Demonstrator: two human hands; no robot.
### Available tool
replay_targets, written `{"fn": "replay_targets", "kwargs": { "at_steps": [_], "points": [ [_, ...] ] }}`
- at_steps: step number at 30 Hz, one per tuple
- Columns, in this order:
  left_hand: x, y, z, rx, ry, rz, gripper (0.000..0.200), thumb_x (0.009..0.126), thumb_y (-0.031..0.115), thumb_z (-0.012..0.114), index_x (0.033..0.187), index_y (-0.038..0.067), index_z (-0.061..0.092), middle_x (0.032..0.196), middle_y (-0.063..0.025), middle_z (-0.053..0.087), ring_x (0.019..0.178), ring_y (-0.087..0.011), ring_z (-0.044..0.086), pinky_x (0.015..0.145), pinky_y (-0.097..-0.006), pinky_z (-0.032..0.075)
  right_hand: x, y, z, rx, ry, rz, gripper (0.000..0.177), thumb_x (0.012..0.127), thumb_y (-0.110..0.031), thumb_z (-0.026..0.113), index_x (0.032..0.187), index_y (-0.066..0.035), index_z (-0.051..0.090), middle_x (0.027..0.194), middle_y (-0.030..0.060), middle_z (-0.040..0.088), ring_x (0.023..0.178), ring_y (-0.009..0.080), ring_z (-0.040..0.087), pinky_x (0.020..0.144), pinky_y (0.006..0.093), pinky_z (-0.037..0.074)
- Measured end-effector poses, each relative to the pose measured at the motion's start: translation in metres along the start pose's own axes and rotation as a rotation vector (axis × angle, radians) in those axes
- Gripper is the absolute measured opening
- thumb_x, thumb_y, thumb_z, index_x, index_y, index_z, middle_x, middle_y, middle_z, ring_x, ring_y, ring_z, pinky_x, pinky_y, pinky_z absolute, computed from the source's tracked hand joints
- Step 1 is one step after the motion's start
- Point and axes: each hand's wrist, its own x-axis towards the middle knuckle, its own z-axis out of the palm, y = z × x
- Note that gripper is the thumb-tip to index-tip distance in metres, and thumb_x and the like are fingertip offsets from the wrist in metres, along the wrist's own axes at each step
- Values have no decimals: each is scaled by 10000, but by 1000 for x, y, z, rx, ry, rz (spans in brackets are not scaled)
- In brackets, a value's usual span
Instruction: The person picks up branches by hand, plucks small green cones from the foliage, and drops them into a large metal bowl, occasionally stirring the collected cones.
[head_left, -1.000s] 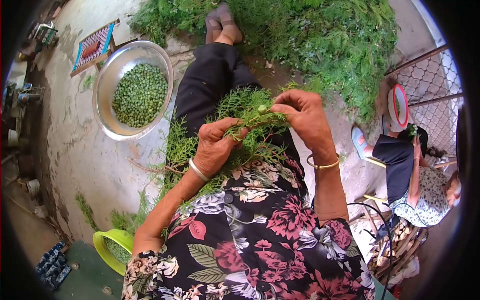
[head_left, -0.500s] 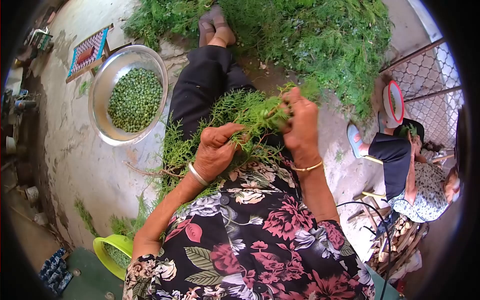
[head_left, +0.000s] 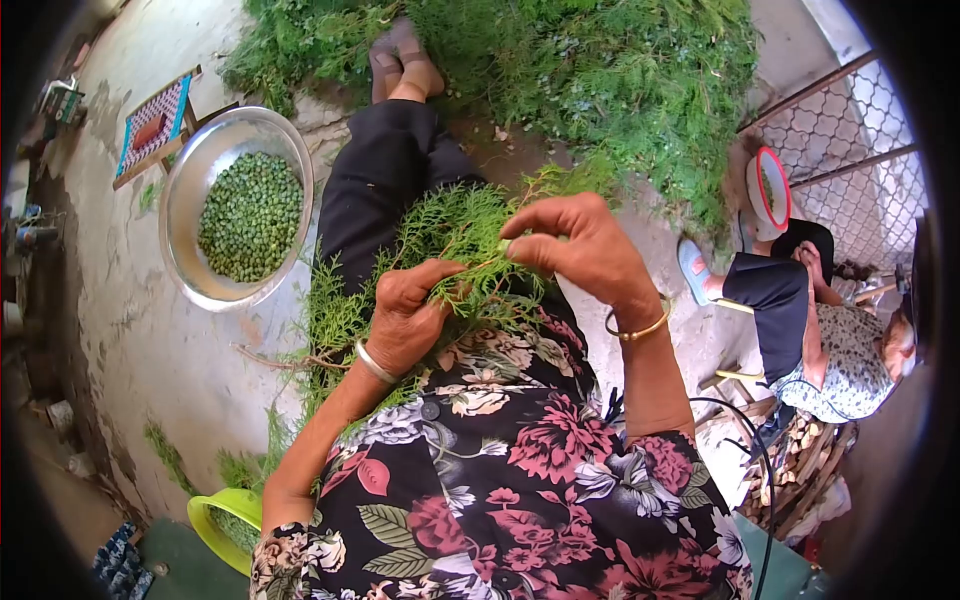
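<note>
A leafy evergreen branch with flat, scaly green sprays lies across my lap, over the black trousers. My left hand is closed around part of it, thumb and forefinger pinching the stems. Just right of it, my right hand is raised at the edge of the sprays. Its thumb and forefinger are bent close together on a small light-green piece, too small to name surely. To the left, a large metal basin on the floor holds many small green cones.
Cut evergreen branches are heaped beyond my feet. A woven-seat stool stands by the basin. A lime-green bowl is at lower left. On the right, another person sits near a red-rimmed bowl, a wire fence and firewood.
My right hand has come away from the sprays, turning its fingertips leftward with a small green piece between them. My left hand keeps its hold on the branch. The whole view has shifted slightly.
</note>
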Motion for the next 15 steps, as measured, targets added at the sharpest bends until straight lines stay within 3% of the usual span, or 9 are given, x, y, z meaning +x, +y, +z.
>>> {"fn": "replay_targets", "kwargs": {
  "at_steps": [4,6,8,10,11,13,15],
  "points": [
    [-1,-8,4,-11,10,30,147,780,97,666,892,2,661,730,-118,648,618,-224,627,580,-296,455,-1,8,7,-112,4,-87,158,771,-113,677,810,38,654,615,66,589,551,106,518,522,273,419],
    [-1,-11,5,-24,22,53,146,787,100,666,891,-1,660,721,-116,645,609,-223,622,576,-294,453,-5,6,12,-232,-14,-90,89,804,-41,642,860,28,653,609,-27,537,587,30,453,511,213,374],
    [-1,-11,5,-68,-25,17,148,801,107,664,892,-10,656,710,-107,637,600,-212,613,568,-286,449,-5,16,15,-238,-73,-77,76,828,-30,607,857,25,649,603,-13,542,566,37,470,498,217,380],
    [0,-5,2,-59,-41,-9,146,806,106,661,892,-13,656,704,-106,632,600,-205,610,562,-285,444,-6,21,24,-126,117,-87,112,866,-69,579,817,9,644,591,-10,544,527,36,467,458,201,357],
    [0,-3,0,-53,-59,-28,145,812,104,658,891,-17,656,699,-104,628,600,-198,607,556,-284,439,-6,19,28,-121,111,-90,112,866,-69,579,817,9,644,591,-10,544,527,36,467,458,201,357],
    [-4,-8,0,-64,-50,-18,150,813,89,653,912,-22,651,729,-109,637,612,-192,611,572,-275,452,-7,7,32,493,255,205,188,884,-112,570,724,-15,594,554,15,497,531,74,453,433,233,328],
    [-6,-9,-3,-80,-37,-10,157,813,74,648,933,-28,647,760,-115,646,624,-186,615,588,-266,465,-1,30,5,980,286,102,182,919,-174,561,799,-38,580,566,-40,440,522,43,398,406,179,264]
  ]
}}
